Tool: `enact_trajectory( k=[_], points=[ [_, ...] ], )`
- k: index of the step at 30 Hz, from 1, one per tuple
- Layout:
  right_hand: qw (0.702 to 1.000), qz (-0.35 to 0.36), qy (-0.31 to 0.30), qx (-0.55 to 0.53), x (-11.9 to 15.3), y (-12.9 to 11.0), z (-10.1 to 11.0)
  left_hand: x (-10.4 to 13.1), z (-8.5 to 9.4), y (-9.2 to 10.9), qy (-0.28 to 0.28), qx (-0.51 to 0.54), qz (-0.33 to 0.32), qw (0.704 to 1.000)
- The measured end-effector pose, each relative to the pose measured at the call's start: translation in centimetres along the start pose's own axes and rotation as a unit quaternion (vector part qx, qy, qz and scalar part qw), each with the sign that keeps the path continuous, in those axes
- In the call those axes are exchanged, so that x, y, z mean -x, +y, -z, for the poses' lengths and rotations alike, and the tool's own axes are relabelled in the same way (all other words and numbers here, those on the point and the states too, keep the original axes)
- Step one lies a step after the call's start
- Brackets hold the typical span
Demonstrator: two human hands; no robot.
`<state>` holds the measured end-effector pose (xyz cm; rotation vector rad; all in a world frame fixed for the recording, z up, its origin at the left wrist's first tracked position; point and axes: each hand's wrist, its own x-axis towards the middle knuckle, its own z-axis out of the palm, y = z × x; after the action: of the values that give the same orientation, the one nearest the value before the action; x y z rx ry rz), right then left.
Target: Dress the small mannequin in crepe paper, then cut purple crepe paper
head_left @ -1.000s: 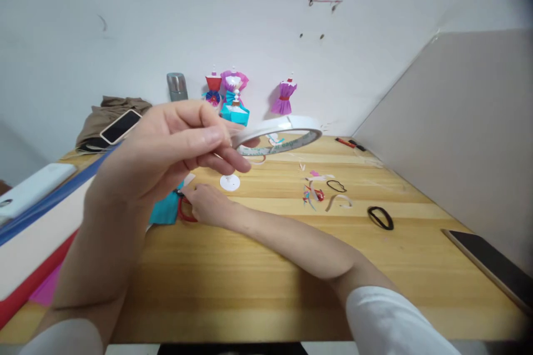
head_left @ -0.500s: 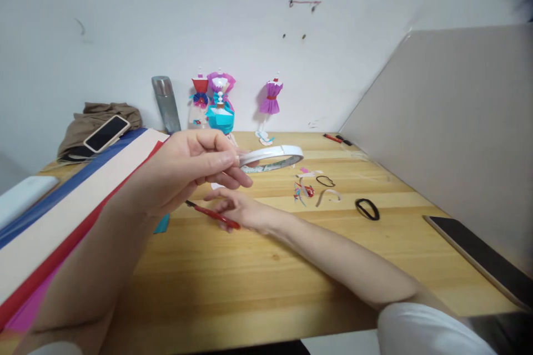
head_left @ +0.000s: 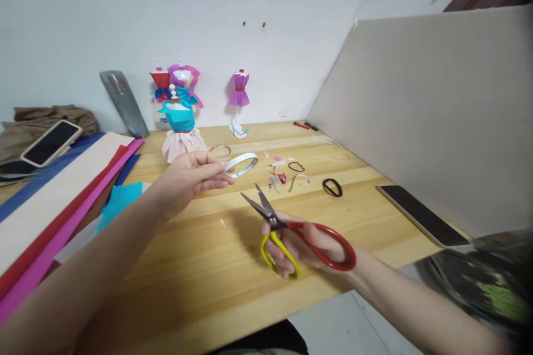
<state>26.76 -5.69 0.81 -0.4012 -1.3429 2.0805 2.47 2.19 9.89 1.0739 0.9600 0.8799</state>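
Between the thumb and fingers of my left hand (head_left: 194, 177) is a roll of white tape (head_left: 251, 162), held above the table at mid-view. My right hand (head_left: 297, 247) has its fingers through the handles of a pair of scissors (head_left: 272, 222), one handle red and one yellow. The blades are parted and point up and left, below the tape roll and apart from it. Past my left hand stands a small dress form in a turquoise top and pale pink skirt (head_left: 185, 141).
More dressed forms, one in a purple dress (head_left: 240, 90), stand by the wall. Paper scraps (head_left: 278, 177) and a black hair tie (head_left: 332, 187) lie mid-table. Coloured sheets (head_left: 83, 188), a phone (head_left: 52, 143) and a flask (head_left: 125, 102) are left; a dark tablet-like slab (head_left: 420, 216) lies right.
The scissors, earlier low beside my left hand, are now further right in my right hand with blades parted. The tape roll is still in my left hand. The view has shifted right.
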Motion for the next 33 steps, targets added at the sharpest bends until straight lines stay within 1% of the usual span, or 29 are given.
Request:
enact_trajectory(
  k=[2, 8, 11, 16, 21, 26, 29, 33],
  points=[
    [0.999, 0.026, 0.020, -0.021, -0.8, 0.1, -0.3, -0.2, -0.2, -0.6, -0.002, 0.004, 0.011, 1.000],
    [0.997, 0.032, 0.051, -0.041, -2.7, -0.2, -0.5, -0.8, -0.2, -1.9, -0.035, -0.007, 0.010, 0.999],
    [0.997, 0.032, 0.068, -0.035, -3.1, -0.3, -0.6, -1.0, -0.2, -2.5, -0.053, -0.029, 0.011, 0.998],
    [0.994, 0.024, 0.107, -0.017, -3.5, -0.2, -0.6, -0.9, -0.4, -3.2, -0.088, -0.070, -0.013, 0.994],
    [0.993, 0.025, 0.111, -0.022, -3.6, 0.0, -0.4, -0.8, -0.5, -3.5, -0.122, -0.101, -0.038, 0.987],
    [0.993, 0.027, 0.108, -0.028, -3.6, 0.2, -0.5, -0.9, -0.5, -3.5, -0.115, -0.111, -0.047, 0.986],
    [0.992, 0.043, 0.122, 0.000, -3.6, 0.5, -0.5, -0.9, -0.6, -3.5, -0.107, -0.117, -0.048, 0.986],
    [0.988, 0.064, 0.134, 0.034, -3.7, 0.9, -0.4, -1.0, -0.9, -3.7, -0.117, -0.109, -0.061, 0.985]
  ],
)
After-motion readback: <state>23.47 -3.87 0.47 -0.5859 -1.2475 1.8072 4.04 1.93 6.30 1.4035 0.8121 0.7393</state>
